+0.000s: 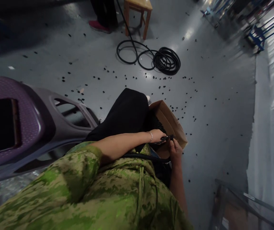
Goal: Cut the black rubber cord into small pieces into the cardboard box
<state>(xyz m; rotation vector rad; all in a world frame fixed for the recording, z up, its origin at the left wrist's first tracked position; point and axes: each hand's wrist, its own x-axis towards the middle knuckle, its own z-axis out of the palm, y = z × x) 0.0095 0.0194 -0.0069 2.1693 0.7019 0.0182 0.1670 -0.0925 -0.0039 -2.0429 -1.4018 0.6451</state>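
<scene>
My left hand (158, 136), with a bracelet at the wrist, is closed around a black scissors-like tool (163, 139) whose exact kind is hard to make out. The tool's tip reaches my right hand (175, 149), whose fingers are pinched on a small black piece (171, 137). Both hands are over an open cardboard box (175, 123) with many small black pieces (158, 125) inside. A black ribbed hose (141, 156) lies across my lap and runs toward my right hand.
Small black bits lie scattered over the grey floor (213, 118). Ahead are a coiled black hose (167, 60) and a wooden stool (139, 6), near another person's red shoe (99, 26). On my left a purple plastic stool (29, 111) bears a phone (0, 124).
</scene>
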